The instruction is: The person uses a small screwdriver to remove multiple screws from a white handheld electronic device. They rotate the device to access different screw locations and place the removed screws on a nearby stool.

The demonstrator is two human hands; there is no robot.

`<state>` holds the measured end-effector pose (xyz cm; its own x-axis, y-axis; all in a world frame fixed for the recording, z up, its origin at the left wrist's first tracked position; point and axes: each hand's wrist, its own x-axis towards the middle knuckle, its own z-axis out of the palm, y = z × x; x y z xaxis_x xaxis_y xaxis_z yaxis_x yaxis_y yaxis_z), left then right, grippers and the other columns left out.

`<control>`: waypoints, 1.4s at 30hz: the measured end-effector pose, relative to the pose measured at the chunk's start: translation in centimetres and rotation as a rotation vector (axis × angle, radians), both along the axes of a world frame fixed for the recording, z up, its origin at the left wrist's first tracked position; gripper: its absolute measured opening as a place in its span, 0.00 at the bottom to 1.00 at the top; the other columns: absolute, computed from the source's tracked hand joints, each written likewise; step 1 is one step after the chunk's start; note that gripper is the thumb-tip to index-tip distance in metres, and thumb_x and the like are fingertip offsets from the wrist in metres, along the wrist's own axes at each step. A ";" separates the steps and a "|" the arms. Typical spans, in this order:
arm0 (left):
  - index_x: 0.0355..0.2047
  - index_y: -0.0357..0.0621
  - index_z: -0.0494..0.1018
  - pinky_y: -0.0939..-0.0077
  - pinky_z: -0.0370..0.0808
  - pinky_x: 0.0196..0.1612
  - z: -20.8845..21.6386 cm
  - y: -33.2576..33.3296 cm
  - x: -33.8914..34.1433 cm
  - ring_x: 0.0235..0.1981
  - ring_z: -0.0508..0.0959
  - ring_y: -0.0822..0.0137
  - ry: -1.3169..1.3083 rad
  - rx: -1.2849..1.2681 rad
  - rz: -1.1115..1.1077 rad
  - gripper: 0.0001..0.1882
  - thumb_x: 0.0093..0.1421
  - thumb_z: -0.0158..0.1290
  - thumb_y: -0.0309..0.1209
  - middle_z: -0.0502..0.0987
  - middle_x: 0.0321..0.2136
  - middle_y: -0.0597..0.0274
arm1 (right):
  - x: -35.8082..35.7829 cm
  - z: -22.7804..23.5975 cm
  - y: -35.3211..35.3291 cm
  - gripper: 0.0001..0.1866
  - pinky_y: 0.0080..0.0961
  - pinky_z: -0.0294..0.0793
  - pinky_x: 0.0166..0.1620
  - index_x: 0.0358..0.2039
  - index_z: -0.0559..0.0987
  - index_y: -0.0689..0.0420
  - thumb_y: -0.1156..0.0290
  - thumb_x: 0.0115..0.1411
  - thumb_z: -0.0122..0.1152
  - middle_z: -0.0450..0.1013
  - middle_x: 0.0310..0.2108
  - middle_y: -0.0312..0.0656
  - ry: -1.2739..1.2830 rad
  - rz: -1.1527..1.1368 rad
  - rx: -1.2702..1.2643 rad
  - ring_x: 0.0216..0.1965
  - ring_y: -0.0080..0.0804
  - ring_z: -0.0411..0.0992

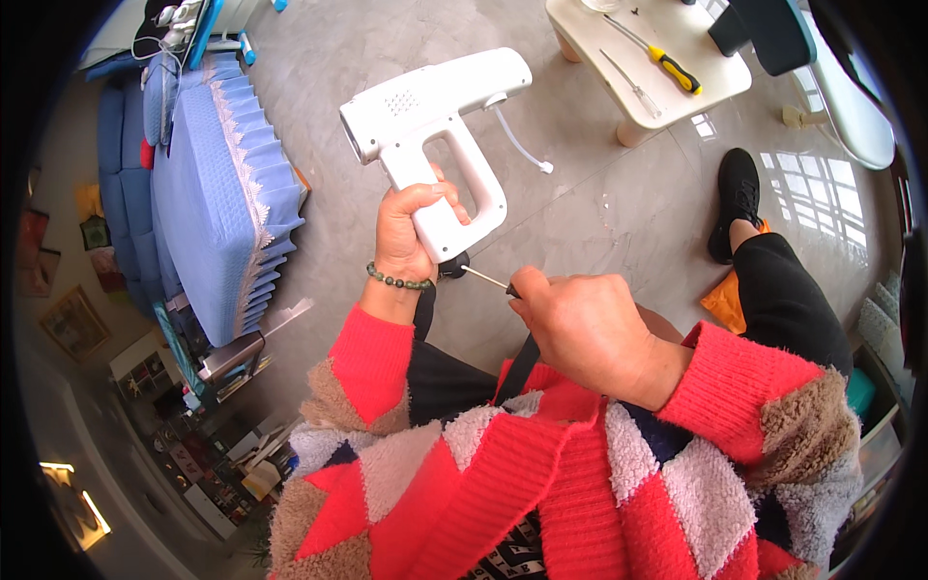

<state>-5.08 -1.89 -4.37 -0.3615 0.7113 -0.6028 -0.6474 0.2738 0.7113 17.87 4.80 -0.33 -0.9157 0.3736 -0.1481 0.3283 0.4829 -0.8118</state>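
Note:
My left hand [406, 232] wraps round the grip of a white gun-shaped handheld sprayer [435, 101], its barrel tilted up to the right. A thin white tube [520, 143] dangles from the sprayer's underside. In my right hand [599, 324] is a screwdriver [485, 278]; its thin metal shaft points left toward the bottom of the grip. The fist mostly hides its dark handle. Near the tip shows a dark rounded shape [452, 265]; whether the tip touches it or the sprayer, I cannot tell.
At the upper right, a cream low table [580, 58] bears a yellow-and-black screwdriver [675, 72] and another thin tool with a clear handle [638, 95]. A blue covered sofa [198, 193] stands on the left. An orange bag [725, 302] lies by my black shoe [737, 198].

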 end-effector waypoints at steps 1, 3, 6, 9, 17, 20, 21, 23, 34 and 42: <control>0.37 0.40 0.68 0.65 0.76 0.32 -0.2 -0.1 -0.1 0.22 0.75 0.62 -0.019 -0.012 -0.011 0.13 0.49 0.52 0.26 0.74 0.23 0.57 | 0.1 0.0 -0.1 0.10 0.39 0.68 0.20 0.30 0.67 0.57 0.66 0.59 0.55 0.70 0.14 0.44 -0.023 0.021 0.007 0.17 0.45 0.71; 0.37 0.39 0.67 0.63 0.76 0.29 -0.7 -0.3 -0.1 0.21 0.76 0.59 -0.054 -0.028 0.010 0.15 0.47 0.53 0.25 0.74 0.22 0.55 | 0.2 0.0 -0.2 0.10 0.37 0.68 0.19 0.29 0.67 0.57 0.65 0.60 0.54 0.70 0.14 0.43 -0.010 0.034 0.008 0.17 0.43 0.71; 0.37 0.39 0.67 0.62 0.76 0.28 -1.0 -0.5 -0.3 0.20 0.76 0.57 -0.104 -0.061 0.018 0.15 0.46 0.53 0.24 0.73 0.21 0.53 | 0.4 0.2 -0.2 0.07 0.35 0.70 0.19 0.29 0.69 0.59 0.72 0.52 0.56 0.72 0.15 0.41 -0.023 0.087 0.008 0.18 0.39 0.74; 0.37 0.39 0.67 0.62 0.76 0.29 -1.2 -0.5 -0.3 0.20 0.76 0.57 -0.132 -0.072 0.007 0.15 0.46 0.52 0.25 0.73 0.20 0.53 | 0.5 0.3 -0.1 0.06 0.33 0.71 0.19 0.28 0.71 0.59 0.75 0.48 0.57 0.73 0.16 0.40 0.019 0.100 0.011 0.19 0.36 0.76; 0.35 0.38 0.68 0.63 0.77 0.28 -1.2 -0.2 0.3 0.19 0.76 0.57 -0.115 -0.042 -0.054 0.15 0.44 0.52 0.24 0.74 0.20 0.53 | 0.5 0.7 0.1 0.04 0.32 0.73 0.19 0.26 0.72 0.58 0.73 0.49 0.57 0.73 0.16 0.40 0.009 0.102 0.023 0.19 0.36 0.77; 0.35 0.38 0.68 0.65 0.78 0.27 -1.2 -0.2 0.3 0.18 0.76 0.57 -0.100 -0.018 -0.092 0.15 0.44 0.51 0.24 0.73 0.20 0.53 | 0.4 0.7 0.1 0.05 0.32 0.73 0.19 0.26 0.73 0.58 0.73 0.49 0.57 0.73 0.16 0.40 -0.002 0.105 0.024 0.20 0.36 0.77; 0.36 0.38 0.68 0.65 0.77 0.28 -1.2 -0.3 0.3 0.19 0.76 0.58 -0.099 -0.008 -0.121 0.15 0.45 0.51 0.24 0.74 0.20 0.53 | 0.4 0.7 0.1 0.05 0.32 0.73 0.19 0.26 0.73 0.58 0.73 0.49 0.57 0.73 0.16 0.40 -0.004 0.101 0.019 0.20 0.35 0.77; 0.38 0.38 0.68 0.67 0.77 0.29 -1.2 -0.3 0.2 0.21 0.76 0.59 -0.088 0.019 -0.182 0.15 0.47 0.51 0.25 0.74 0.22 0.53 | 0.3 0.7 0.1 0.05 0.32 0.73 0.19 0.26 0.72 0.59 0.73 0.48 0.57 0.74 0.16 0.40 -0.006 0.086 0.020 0.20 0.35 0.77; 0.38 0.39 0.67 0.66 0.77 0.30 -1.3 -0.6 0.4 0.21 0.76 0.59 -0.085 0.009 -0.197 0.15 0.47 0.52 0.26 0.72 0.22 0.55 | -0.3 0.7 0.0 0.07 0.32 0.73 0.20 0.27 0.72 0.63 0.74 0.48 0.56 0.74 0.18 0.42 0.069 0.001 0.032 0.21 0.36 0.77; 0.38 0.38 0.66 0.66 0.78 0.30 -0.9 -0.4 1.0 0.21 0.77 0.58 -0.026 -0.009 -0.225 0.16 0.46 0.52 0.25 0.72 0.21 0.54 | -0.4 0.3 -0.2 0.06 0.33 0.70 0.19 0.24 0.68 0.60 0.76 0.47 0.56 0.71 0.20 0.44 0.066 0.030 0.008 0.21 0.40 0.75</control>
